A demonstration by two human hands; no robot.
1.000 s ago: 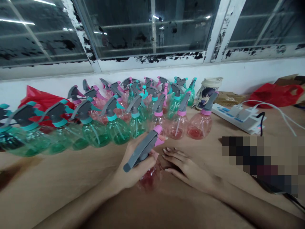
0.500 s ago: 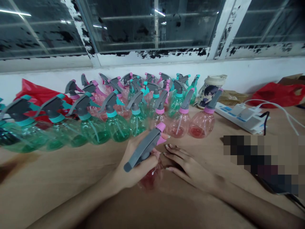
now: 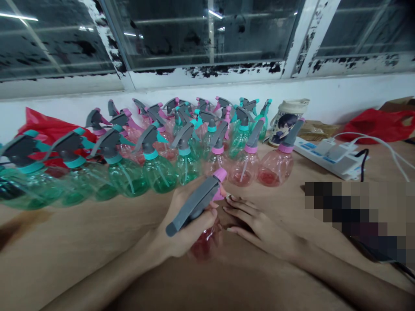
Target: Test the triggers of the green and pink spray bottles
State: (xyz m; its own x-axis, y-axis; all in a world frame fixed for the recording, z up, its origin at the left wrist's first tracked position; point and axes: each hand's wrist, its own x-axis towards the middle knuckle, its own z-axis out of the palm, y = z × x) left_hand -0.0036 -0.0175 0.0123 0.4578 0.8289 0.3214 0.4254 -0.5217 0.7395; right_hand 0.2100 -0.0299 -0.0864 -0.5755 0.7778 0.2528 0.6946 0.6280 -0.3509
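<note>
My left hand [image 3: 186, 220] is wrapped round the neck of a pink spray bottle [image 3: 205, 244] with a grey and pink trigger head. The bottle stands near the table's front, its nozzle pointing away to the right. My right hand [image 3: 256, 222] lies flat on the table beside it, fingers stretched toward the bottle. Whether its fingertips touch the bottle I cannot tell. Just beyond both hands is a row of spray bottles: green ones [image 3: 160, 175] with teal collars on the left, pink ones [image 3: 275, 168] on the right. My left hand hides part of the held bottle.
More spray bottles [image 3: 210, 116] crowd behind the front row. A cup [image 3: 287, 123] with a printed figure stands at the back right, near a white power strip [image 3: 330, 157] with cables. Red plastic bags [image 3: 378, 125] lie at both sides. A window is behind the table.
The view has shifted very slightly. My left hand still grips the pink spray bottle, with its thumb and fingers a little moved around the neck. The right hand stays flat.
</note>
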